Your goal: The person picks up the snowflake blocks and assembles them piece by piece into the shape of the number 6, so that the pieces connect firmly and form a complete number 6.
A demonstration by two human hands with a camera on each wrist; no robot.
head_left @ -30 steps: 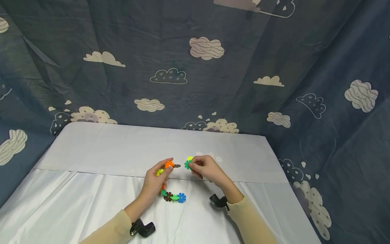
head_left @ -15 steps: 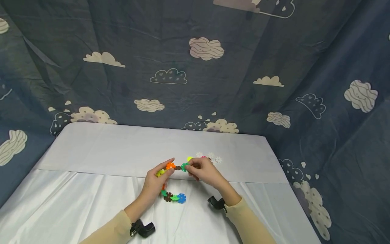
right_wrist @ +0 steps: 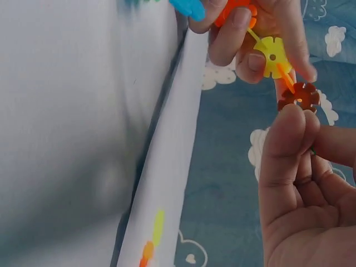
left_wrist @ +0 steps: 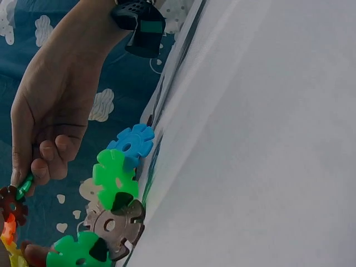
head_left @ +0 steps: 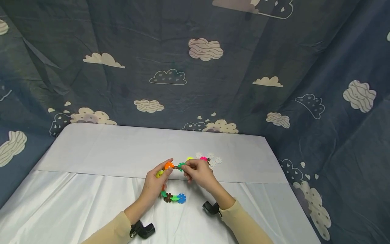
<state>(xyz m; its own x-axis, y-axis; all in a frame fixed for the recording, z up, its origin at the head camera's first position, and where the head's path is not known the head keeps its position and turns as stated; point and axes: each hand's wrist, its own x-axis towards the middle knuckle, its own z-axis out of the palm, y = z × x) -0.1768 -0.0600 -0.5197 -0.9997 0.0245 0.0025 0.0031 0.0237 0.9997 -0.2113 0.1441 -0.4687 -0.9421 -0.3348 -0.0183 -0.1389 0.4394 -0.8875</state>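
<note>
My left hand [head_left: 153, 183] holds a chain of interlocking snowflake discs. Its upper end runs from a yellow disc [right_wrist: 272, 57] through an orange disc [head_left: 169, 165] to a brown disc [right_wrist: 303, 93]. Between thumb and forefinger, my right hand [head_left: 200, 173] pinches a green disc [head_left: 181, 166], which meets the brown disc's edge; fingertips hide most of the joint. Below the left hand the chain's lower end curves right, with a dark green disc [left_wrist: 78, 253], another brown disc [left_wrist: 109, 225], a bright green disc [left_wrist: 114, 179] and a blue disc [left_wrist: 132, 142].
Beyond the right hand lie loose discs on the white-covered table [head_left: 122, 145]: white discs [head_left: 218, 160], a pink disc [head_left: 203, 158] and a yellow disc [head_left: 190, 158]. A dark cloud-patterned curtain [head_left: 131, 40] hangs behind and at the sides.
The right hand has moved left with the green disc, closing the gap to the brown disc. This uncovers the pink and white discs behind it. The left hand stays almost in place.
</note>
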